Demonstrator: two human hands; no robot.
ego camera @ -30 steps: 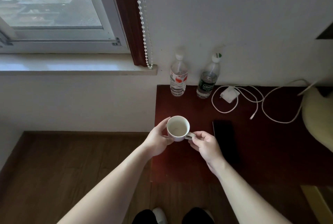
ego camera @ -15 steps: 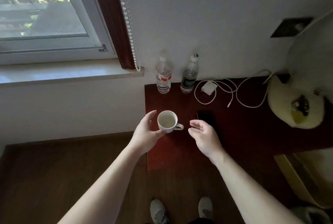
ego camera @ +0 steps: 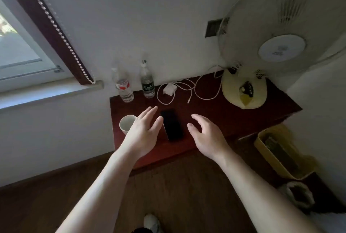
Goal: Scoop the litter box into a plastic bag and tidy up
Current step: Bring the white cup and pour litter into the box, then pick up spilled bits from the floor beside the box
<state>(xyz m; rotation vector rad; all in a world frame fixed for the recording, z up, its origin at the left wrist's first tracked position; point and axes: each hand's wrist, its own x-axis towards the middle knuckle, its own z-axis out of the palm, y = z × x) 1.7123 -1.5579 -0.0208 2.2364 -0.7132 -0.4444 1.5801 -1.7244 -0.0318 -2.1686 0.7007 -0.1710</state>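
Note:
A white mug (ego camera: 126, 124) stands on the dark red table (ego camera: 215, 113) near its left edge. My left hand (ego camera: 143, 131) hovers just right of the mug, fingers spread, holding nothing. My right hand (ego camera: 206, 135) is open too, over the table's front part. A black phone (ego camera: 172, 125) lies flat between the two hands. A yellow bin (ego camera: 280, 152) with dark contents sits on the floor at the right, and a bag-lined container (ego camera: 299, 194) stands in front of it. No litter box or scoop is visible.
Two water bottles (ego camera: 123, 86) (ego camera: 148, 83) stand at the table's back against the wall. A white charger with looped cable (ego camera: 174, 90) lies beside them. A cream desk fan (ego camera: 262, 60) fills the table's right end. A window sill is at the left.
Both hands let go of the mug, which now rests on the table. The hands opened and moved right of it. The view swung right, bringing the fan and the yellow bin into sight.

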